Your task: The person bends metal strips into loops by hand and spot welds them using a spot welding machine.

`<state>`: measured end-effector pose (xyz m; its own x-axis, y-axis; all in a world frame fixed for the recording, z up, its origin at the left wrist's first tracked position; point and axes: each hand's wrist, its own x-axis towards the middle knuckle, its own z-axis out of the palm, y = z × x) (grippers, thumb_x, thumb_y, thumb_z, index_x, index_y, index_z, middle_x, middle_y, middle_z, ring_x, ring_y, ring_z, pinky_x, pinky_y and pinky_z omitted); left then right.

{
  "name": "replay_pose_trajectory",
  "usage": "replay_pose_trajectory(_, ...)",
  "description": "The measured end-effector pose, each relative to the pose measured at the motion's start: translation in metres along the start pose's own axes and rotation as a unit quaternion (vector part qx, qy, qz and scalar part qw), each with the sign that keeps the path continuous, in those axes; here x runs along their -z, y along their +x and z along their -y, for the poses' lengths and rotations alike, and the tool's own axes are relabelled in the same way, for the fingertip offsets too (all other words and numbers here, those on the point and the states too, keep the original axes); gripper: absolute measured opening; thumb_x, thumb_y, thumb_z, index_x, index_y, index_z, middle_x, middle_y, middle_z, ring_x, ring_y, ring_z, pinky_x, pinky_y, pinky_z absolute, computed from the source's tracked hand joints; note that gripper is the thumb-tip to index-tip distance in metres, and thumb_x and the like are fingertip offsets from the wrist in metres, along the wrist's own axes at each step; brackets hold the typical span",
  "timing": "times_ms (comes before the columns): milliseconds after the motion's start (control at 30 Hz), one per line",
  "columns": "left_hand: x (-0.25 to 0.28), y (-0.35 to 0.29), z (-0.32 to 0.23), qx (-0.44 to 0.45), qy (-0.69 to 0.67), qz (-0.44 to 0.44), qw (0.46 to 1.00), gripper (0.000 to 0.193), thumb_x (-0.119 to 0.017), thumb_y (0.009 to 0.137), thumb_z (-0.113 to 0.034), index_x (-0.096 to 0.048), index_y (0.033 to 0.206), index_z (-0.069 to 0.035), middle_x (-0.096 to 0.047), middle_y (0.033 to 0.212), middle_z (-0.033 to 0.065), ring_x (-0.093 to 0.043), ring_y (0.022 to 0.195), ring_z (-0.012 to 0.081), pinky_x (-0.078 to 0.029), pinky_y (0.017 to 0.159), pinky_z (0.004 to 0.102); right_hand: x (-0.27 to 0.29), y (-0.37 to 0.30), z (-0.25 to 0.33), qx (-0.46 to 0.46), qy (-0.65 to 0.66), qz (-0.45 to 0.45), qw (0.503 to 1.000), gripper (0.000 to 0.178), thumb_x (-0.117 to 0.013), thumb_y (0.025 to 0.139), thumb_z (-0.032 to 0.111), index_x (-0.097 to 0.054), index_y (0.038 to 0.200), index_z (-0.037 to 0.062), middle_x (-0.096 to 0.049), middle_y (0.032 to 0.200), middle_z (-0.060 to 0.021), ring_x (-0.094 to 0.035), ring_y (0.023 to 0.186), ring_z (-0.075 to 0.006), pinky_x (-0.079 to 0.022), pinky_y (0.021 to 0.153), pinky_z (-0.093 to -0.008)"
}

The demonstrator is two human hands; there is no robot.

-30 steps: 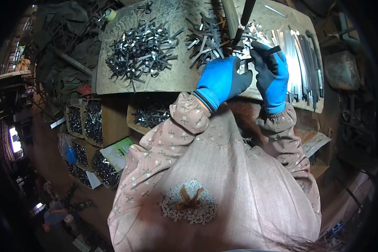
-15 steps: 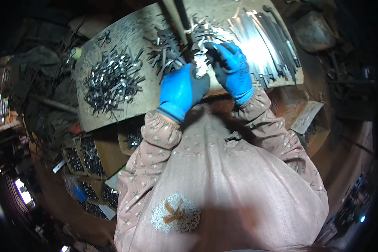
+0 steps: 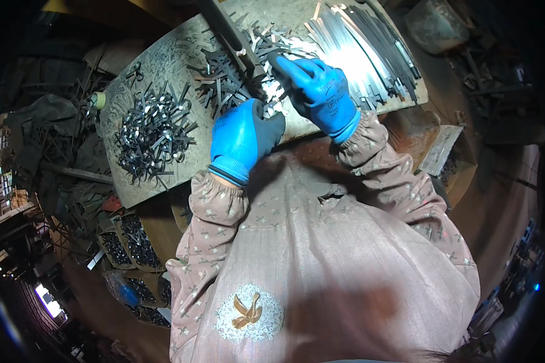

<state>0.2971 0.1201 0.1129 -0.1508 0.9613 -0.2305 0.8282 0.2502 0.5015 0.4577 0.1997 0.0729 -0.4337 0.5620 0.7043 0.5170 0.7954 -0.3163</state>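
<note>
The left hand, in a blue glove with a dark coating, rests at the near edge of the worktable, its fingers bent in just beside the foot of a slanting dark post. The right hand, gloved alike, is on the other side of that foot, fingers bent toward it. Glare and the gloves hide the fingertips, so I cannot tell whether either grip is closed on a piece. Short metal strips lie heaped left of the post, near the left hand. Long metal strips lie side by side beyond the right hand, and looped metal pieces are piled at the table's left.
</note>
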Motion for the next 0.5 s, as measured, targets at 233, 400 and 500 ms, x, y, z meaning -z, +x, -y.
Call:
replay_pose_trajectory(233,0.015,-0.003,-0.01,0.018,-0.208,-0.049,0.977,0.035,-0.072,0.085,-0.027,-0.066,0.106,0.001,-0.068,0.076,0.0129,-0.065,0.069,0.0179,-0.051,0.065,0.0318,-0.013,-0.004,-0.005,-0.145,0.176,-0.016,0.974,0.034,-0.069,0.09,0.009,-0.066,0.124,0.0106,-0.072,0.095,-0.0067,-0.064,0.073,-0.0135,-0.051,0.062,-0.0284)
replay_pose_trajectory(400,0.01,0.021,0.016,-0.163,-0.36,-0.181,0.9,0.028,-0.068,0.091,-0.01,-0.062,0.114,0.004,-0.069,0.085,0.0098,-0.064,0.076,0.0151,-0.05,0.068,0.0273,0.0,0.011,0.011,-0.423,0.622,0.02,0.658,0.032,-0.073,0.089,0.014,-0.066,0.116,-0.0013,-0.068,0.102,-0.0047,-0.064,0.087,-0.0123,-0.052,0.077,-0.0275)
replay_pose_trajectory(500,0.023,0.037,0.02,-0.269,-0.131,-0.238,0.924,0.025,-0.065,0.092,-0.012,-0.064,0.112,0.002,-0.07,0.089,0.017,-0.069,0.08,0.0266,-0.051,0.068,0.0328,-0.014,0.015,0.009,-0.432,0.604,-0.056,0.667,0.031,-0.074,0.089,0.015,-0.066,0.114,-0.0012,-0.068,0.1,-0.0035,-0.064,0.086,-0.0105,-0.052,0.076,-0.0275)
